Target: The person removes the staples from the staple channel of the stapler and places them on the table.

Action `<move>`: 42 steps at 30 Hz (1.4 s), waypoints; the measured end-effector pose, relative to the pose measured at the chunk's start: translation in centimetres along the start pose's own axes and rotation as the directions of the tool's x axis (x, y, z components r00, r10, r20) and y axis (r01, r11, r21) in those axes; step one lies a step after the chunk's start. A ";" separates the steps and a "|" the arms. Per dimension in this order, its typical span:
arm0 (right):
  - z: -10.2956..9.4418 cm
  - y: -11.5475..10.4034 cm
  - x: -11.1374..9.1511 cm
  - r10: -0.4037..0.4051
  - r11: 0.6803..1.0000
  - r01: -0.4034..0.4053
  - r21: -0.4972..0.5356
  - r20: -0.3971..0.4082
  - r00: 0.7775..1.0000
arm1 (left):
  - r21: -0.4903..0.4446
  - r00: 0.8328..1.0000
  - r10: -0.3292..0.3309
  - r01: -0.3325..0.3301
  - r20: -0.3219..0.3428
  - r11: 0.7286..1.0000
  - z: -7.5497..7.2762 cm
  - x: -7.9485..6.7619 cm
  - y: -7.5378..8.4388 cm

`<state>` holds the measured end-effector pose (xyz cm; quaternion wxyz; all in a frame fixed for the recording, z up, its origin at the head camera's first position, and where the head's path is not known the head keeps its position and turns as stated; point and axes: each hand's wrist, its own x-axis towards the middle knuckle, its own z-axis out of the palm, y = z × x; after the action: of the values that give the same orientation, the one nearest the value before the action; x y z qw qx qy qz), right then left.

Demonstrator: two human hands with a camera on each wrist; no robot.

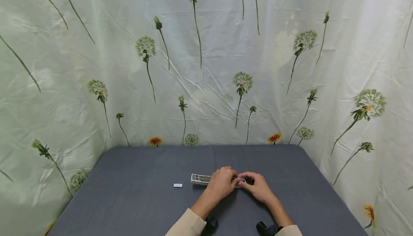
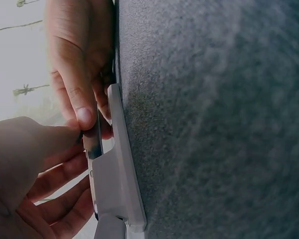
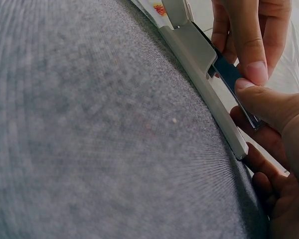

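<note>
A white stapler (image 1: 199,179) stands crosswise on the table under both hands, its long metal channel uncovered along the top. My left hand (image 1: 223,181) reaches over its middle, thumb and fingertips pinching near the metal magazine (image 3: 229,74). At the right end my right hand (image 1: 259,186) grips that magazine, thumb on top and a finger beneath. The two thumbs meet closely in the right wrist view. Below the magazine the pale base (image 2: 120,112) runs along the cloth, with a gap between. What lies between the fingertips is mostly hidden.
A small silvery-white strip (image 1: 177,185), like a strip of staples, lies left of the stapler. Dark grey cloth covers the table (image 1: 135,200). A flower-printed curtain (image 1: 213,85) hangs behind the table and along its sides.
</note>
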<state>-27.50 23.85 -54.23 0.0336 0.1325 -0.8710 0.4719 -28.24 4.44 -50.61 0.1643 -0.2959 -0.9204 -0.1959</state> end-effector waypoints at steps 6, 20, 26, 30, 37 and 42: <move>0.2 -0.1 -0.1 0.011 1.000 -0.011 0.007 0.000 1.000 | -0.014 1.000 0.003 -0.003 -0.003 1.000 0.0 -0.2 -0.3; 0.0 -0.4 -0.1 0.028 0.999 -0.029 0.026 0.014 0.999 | -0.086 1.000 -0.002 0.001 -0.018 0.996 -0.8 -1.0 -1.3; -0.1 -0.7 -0.2 0.016 0.999 -0.016 0.039 0.008 1.000 | -0.135 1.000 -0.004 0.001 -0.021 0.991 -0.9 -1.4 -2.0; 0.0 -0.8 -0.3 0.021 0.999 -0.021 0.045 0.006 1.000 | -0.176 1.000 -0.008 0.004 -0.018 0.984 -1.0 -1.7 -2.6; 0.1 -0.5 -0.3 0.027 0.999 -0.027 0.032 0.013 1.000 | -0.206 1.000 -0.012 0.006 -0.027 0.978 -1.6 -2.2 -3.1; 0.1 -0.6 -0.2 0.042 0.999 -0.042 0.031 0.013 0.999 | -0.204 0.999 -0.013 0.005 -0.039 0.979 -2.1 -2.4 -3.3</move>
<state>-27.17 23.56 -53.84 0.0161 0.1176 -0.8663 0.4853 -27.95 -0.17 -50.64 0.1506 -0.3030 -0.8932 -0.2960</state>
